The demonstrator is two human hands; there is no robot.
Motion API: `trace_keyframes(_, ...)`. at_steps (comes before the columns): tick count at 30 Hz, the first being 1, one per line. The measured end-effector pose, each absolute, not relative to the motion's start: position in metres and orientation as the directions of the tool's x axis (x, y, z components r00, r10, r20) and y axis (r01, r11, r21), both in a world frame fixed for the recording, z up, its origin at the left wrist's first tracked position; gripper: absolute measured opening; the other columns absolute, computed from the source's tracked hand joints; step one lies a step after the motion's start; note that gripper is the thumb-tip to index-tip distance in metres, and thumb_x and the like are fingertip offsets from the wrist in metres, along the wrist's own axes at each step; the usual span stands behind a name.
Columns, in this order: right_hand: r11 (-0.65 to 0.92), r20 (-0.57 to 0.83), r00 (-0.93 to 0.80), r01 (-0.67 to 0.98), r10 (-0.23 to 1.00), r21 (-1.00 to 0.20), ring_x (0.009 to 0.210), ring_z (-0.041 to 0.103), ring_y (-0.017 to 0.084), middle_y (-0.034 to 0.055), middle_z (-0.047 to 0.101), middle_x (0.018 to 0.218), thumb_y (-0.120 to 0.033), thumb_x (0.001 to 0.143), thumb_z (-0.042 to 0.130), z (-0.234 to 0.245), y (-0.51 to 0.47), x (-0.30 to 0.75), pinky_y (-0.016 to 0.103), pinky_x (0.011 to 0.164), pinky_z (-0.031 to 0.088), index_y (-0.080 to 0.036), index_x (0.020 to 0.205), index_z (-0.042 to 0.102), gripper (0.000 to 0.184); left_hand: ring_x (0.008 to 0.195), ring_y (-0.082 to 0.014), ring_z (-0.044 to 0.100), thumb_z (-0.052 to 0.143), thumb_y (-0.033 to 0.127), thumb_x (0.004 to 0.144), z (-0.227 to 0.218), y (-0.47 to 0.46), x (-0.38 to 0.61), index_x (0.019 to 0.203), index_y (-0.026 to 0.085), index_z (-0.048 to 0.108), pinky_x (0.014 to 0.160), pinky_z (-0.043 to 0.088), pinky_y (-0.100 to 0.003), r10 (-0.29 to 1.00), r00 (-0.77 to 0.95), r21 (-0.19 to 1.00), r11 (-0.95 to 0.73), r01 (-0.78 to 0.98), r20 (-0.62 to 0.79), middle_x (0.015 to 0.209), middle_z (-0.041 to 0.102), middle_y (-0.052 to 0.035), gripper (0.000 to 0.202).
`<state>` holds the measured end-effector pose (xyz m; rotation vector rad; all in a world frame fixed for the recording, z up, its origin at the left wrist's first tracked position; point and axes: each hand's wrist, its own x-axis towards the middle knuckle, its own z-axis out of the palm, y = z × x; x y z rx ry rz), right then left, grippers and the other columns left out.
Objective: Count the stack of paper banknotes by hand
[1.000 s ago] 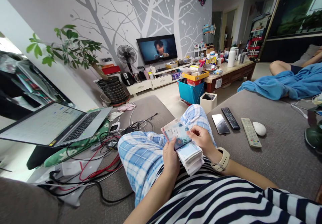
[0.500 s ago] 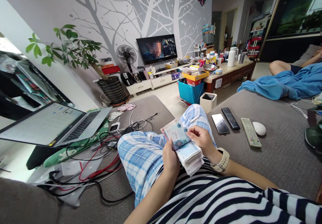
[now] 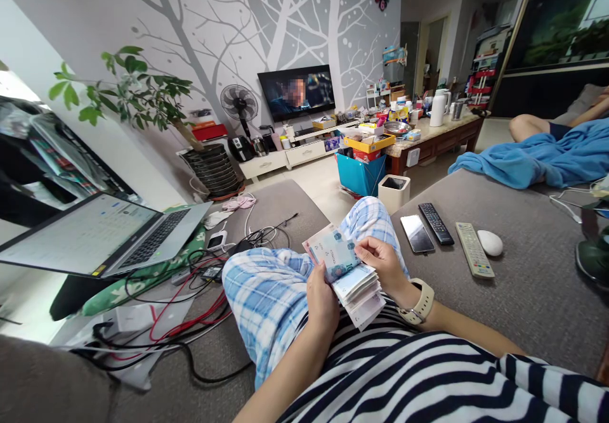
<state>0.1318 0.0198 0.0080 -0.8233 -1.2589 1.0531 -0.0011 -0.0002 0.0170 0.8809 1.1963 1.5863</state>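
Note:
A folded stack of banknotes [image 3: 358, 286] lies over my left hand [image 3: 322, 295], whose fingers are closed around its left side above my lap. The upper part of the stack stands up as bluish and pinkish notes, the lower ends fan down toward my striped shirt. My right hand [image 3: 379, 257], with a beige watch [image 3: 419, 302] on the wrist, pinches the right edge of a blue banknote [image 3: 339, 255] between thumb and index finger. The other fingers of that hand are curled. Part of the stack is hidden behind my left hand.
On the sofa to my right lie a smartphone [image 3: 417, 233], a black remote [image 3: 436, 224], a pale remote [image 3: 474, 250] and a white mouse [image 3: 490, 243]. A laptop [image 3: 118, 236] and tangled cables [image 3: 209, 309] are at my left. Another person's leg [image 3: 528, 128] shows far right beside a blue blanket [image 3: 537, 156].
The stack's lower ends have shifted and spread slightly, and the upper notes have tilted a little left. Both hands stay nearly in place, still gripping the notes.

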Motion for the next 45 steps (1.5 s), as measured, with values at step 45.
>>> trace_keyframes(45,0.322,0.320,0.035,-0.102,0.947,-0.941,0.058,0.046,0.014,-0.0012,0.053,0.062,-0.050,0.075,0.067,0.008,0.022,0.129,0.027,0.054,0.037,-0.020,0.068,0.056,0.033,0.095,-0.0241,0.066,0.062,0.039,0.075,-0.014,0.018,-0.004,0.090,0.014,0.070,0.092,0.048,-0.040,0.960,-0.270,0.861,-0.069,-0.504,-0.081,0.097,0.073,-0.0079,0.030)
